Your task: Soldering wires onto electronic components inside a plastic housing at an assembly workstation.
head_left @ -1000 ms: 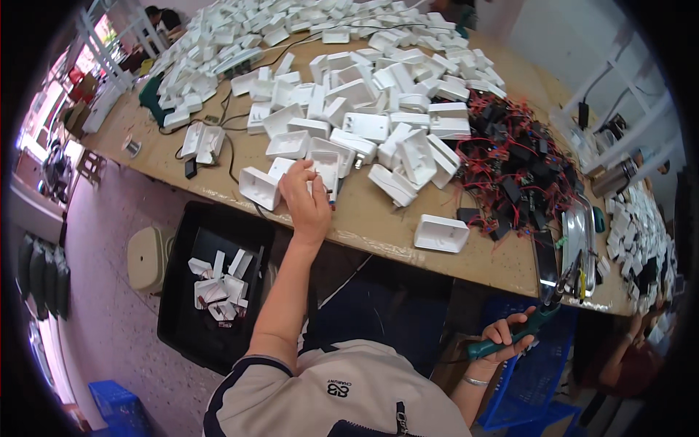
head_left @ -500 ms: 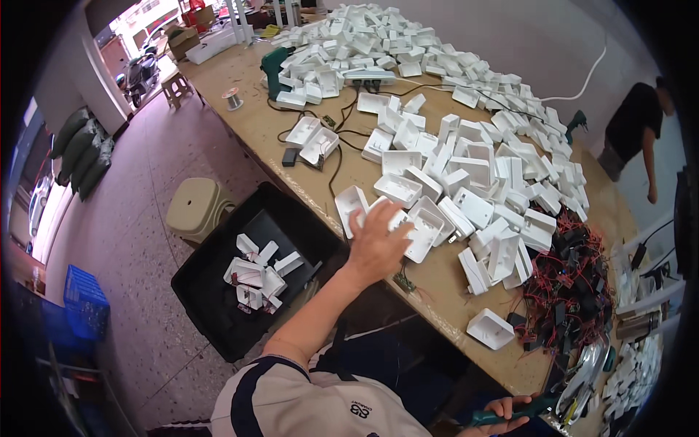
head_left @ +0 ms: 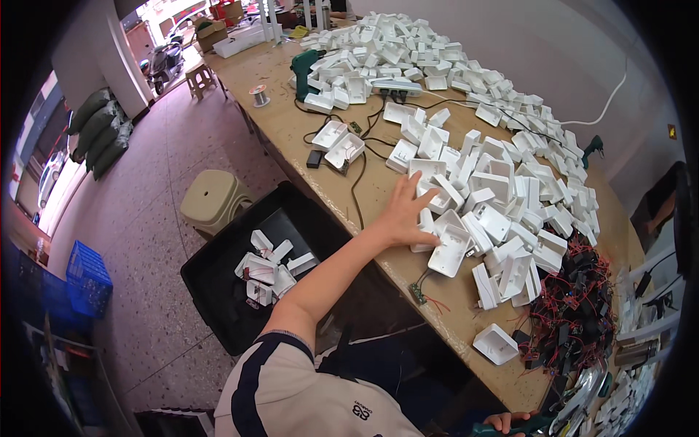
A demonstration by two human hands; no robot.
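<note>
My left hand [head_left: 408, 213] reaches over the near edge of a heap of white plastic cases [head_left: 489, 182], its fingers spread. Its thumb lies by an open white case [head_left: 451, 251], and the fingertips are at other cases farther back; contact is hard to make out. A small green circuit board [head_left: 417, 293] with red wires lies at the table edge, below that case. Low in the view, my right hand [head_left: 504, 422] is wrapped round a dark green handheld tool [head_left: 535, 424], partly cut off by the picture's edge.
A black bin [head_left: 211, 280] holding several white cases with wires stands left of the table [head_left: 466, 331]. Black parts with red wires [head_left: 571, 313] are piled at right. A green gun-shaped tool [head_left: 302, 76], a solder spool [head_left: 258, 95] and a beige stool [head_left: 213, 198] are farther off.
My left hand has moved farther over the heap. The case left of it no longer shows at its former spot. The view has shifted, and the person at right is mostly out of sight.
</note>
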